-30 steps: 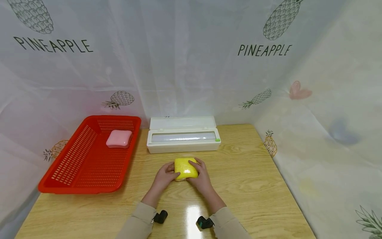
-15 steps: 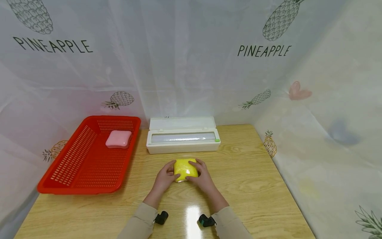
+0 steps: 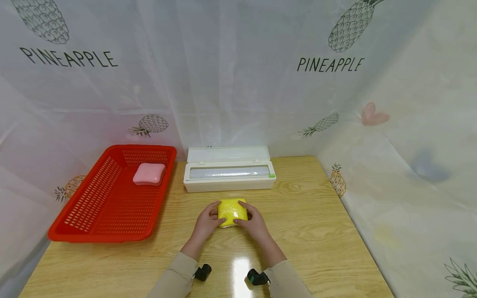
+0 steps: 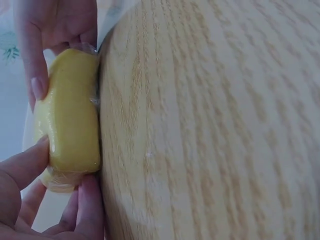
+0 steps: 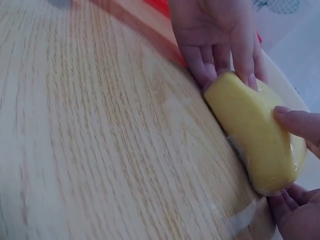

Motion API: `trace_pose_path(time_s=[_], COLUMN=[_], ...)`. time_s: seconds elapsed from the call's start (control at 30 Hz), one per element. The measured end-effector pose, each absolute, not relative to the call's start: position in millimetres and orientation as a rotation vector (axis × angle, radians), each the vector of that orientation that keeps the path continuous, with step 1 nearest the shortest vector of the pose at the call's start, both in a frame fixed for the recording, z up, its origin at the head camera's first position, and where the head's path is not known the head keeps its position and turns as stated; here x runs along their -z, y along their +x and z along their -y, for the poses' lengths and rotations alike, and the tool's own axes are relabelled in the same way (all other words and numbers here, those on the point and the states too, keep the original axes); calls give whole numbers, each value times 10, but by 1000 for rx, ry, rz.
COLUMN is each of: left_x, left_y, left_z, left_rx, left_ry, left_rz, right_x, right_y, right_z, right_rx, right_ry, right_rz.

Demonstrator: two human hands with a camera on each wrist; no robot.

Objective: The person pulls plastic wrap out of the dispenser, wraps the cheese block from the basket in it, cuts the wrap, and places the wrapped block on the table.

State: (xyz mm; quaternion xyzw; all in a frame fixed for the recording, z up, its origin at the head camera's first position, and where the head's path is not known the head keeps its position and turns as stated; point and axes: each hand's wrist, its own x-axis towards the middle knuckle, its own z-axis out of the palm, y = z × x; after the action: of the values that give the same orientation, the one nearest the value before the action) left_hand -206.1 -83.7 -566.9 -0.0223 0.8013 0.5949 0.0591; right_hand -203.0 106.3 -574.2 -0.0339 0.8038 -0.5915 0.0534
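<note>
A yellow rounded block (image 3: 232,212) tightly wrapped in clear film sits on the wooden table between both hands. My left hand (image 3: 205,221) grips its left side, thumb on the near left corner and fingers at the far one. On the opposite side my right hand (image 3: 257,225) grips it the same way. In the left wrist view, the wrapped block (image 4: 75,115) shows creased film at its end and its underside close to the tabletop. From the right wrist view, a loose bit of film shows along the lower edge of the block (image 5: 250,135).
Behind the hands stands a white cling film dispenser (image 3: 229,184), its lid (image 3: 228,154) raised and a film roll inside. A red plastic basket (image 3: 112,234) at the left holds a glossy pink block (image 3: 149,173). A pineapple-print curtain (image 3: 231,82) closes off the back.
Both hands keep their grip and have shifted only slightly. The right index finger and thumb have moved a little along the yellow block, and its near edge has come slightly toward me.
</note>
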Motion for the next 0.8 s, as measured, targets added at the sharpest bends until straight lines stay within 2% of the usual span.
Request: trace_pose_path(time_s=[0.47,0.7,0.8], left_x=[5653,5581,5571], left_y=[-2085,-2114,-2127], left_z=[718,534,448], left_rx=[-1950,-1966,-1944], left_ry=[-23,41,76], left_rz=[-2309,-2246,-2242], right_x=[5757,5353,5352], right_y=[-2050,-1928,-1929], right_z=[-1223,-1401,-1511], right_rx=[2029,2035,2032], right_ry=[-108,-55,-33], right_rz=[-2332,-2281,-2292])
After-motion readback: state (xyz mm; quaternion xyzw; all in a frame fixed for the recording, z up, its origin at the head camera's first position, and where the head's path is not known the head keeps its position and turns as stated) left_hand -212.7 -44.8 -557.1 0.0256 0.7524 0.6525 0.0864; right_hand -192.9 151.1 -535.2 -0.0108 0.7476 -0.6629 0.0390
